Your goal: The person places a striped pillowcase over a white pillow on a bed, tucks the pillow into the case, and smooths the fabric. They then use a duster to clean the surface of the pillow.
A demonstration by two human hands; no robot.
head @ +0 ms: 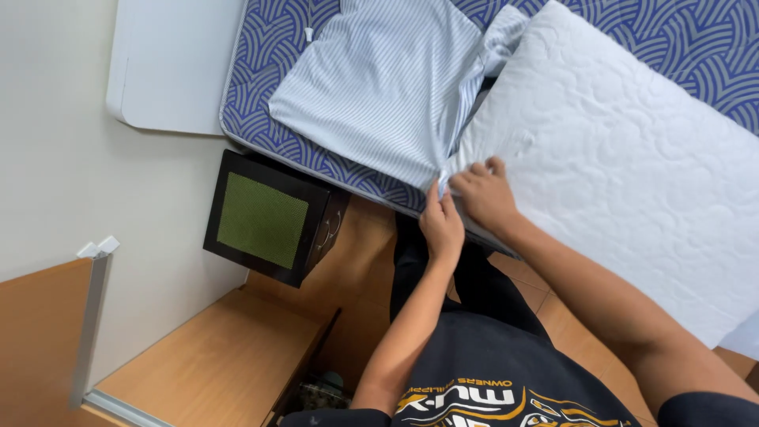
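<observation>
Hands on striped pillowcase

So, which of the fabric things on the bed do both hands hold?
The striped pillowcase: the left hand and right hand pinch its edge at the white quilted pillow, which lies beside it.

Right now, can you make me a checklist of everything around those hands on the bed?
Surface: mattress with a blue wave-pattern cover.
Job's things: white quilted pillow; striped pillowcase lying partly flat, one edge gathered at the pillow's corner.
Clutter: nothing seen.
Hands: left hand and right hand both pinch the pillowcase edge at the pillow's corner.
Cables: nothing seen.
Surroundings: black box with green front, wooden desk, tiled floor, white wall.
</observation>
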